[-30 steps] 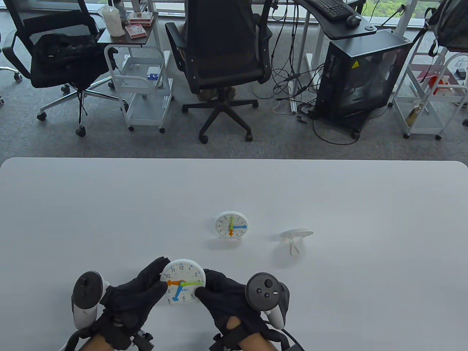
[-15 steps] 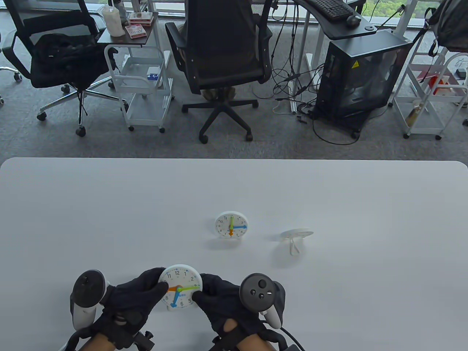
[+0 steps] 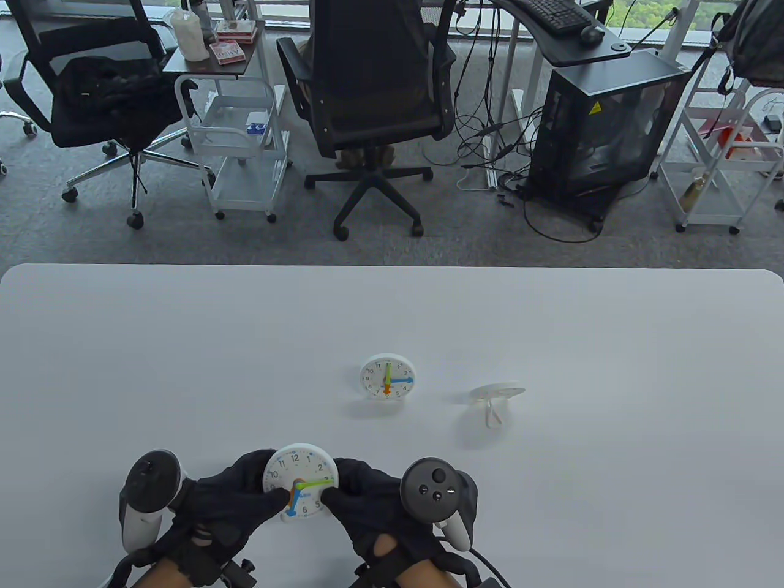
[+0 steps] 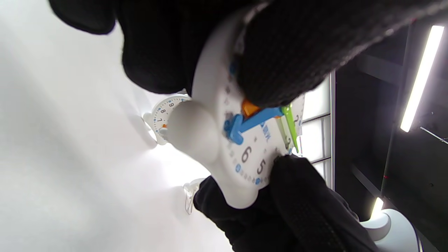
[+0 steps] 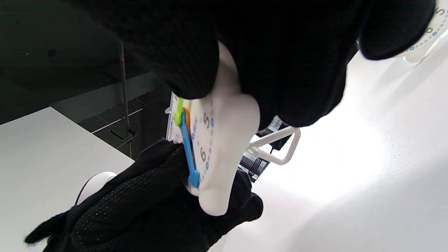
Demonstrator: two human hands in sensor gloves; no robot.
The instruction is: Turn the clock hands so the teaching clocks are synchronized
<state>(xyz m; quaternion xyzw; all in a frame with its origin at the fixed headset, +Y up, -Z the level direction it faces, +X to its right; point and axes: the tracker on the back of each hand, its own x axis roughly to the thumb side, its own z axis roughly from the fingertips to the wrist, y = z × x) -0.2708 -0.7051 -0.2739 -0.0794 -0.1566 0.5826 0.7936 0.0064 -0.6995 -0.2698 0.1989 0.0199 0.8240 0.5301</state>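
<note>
A white teaching clock [image 3: 301,482] with orange, blue and green hands is held between both hands above the table's front edge. My left hand [image 3: 233,496] grips its left rim, and a finger covers the orange hand [image 4: 249,107] on the dial. My right hand [image 3: 361,496] grips the right rim by the green hand's tip [image 3: 331,480]. The blue hand [image 4: 252,120] points near 7. A second clock [image 3: 388,376] stands mid-table, green hand at 12, blue at 3, orange at 6. A third clock [image 3: 497,393] lies face down to its right.
The white table [image 3: 184,343] carries only the clocks. Beyond its far edge stand office chairs [image 3: 373,92], a white cart [image 3: 236,147] and a black computer case [image 3: 603,122].
The held clock came down and slightly left toward me. My left finger slid over the dial and the orange hand swung down from pointing at 9 to under the fingertip.
</note>
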